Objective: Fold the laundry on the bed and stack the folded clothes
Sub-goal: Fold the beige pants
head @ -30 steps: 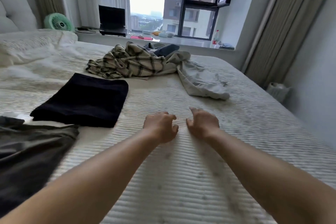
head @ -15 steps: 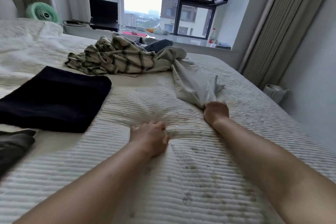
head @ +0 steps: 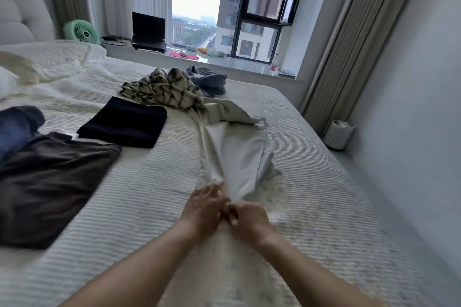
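A light grey garment (head: 232, 147) lies stretched in a long strip down the bed (head: 319, 182). Its near end is bunched in my right hand (head: 249, 219), whose fingers curl round the cloth. My left hand (head: 203, 207) is right beside it, fingers extended and touching the same end. At the garment's far end lie a crumpled plaid shirt (head: 164, 90) and a dark grey-blue garment (head: 209, 81). A folded black garment (head: 124, 122) lies flat to the left. Nearer on the left are a spread dark brown garment (head: 50, 182) and a blue garment (head: 17, 127).
Pillows (head: 50, 60) lie at the head of the bed on the left. A green fan (head: 79, 32), a laptop (head: 148, 32) and small items stand on the window sill. A white ribbed bin (head: 339, 133) stands on the floor to the right of the bed.
My right hand took hold of the light grey garment's end and dragged it towards me, stretching it out. My left hand left the bedspread and joined the right at the cloth.
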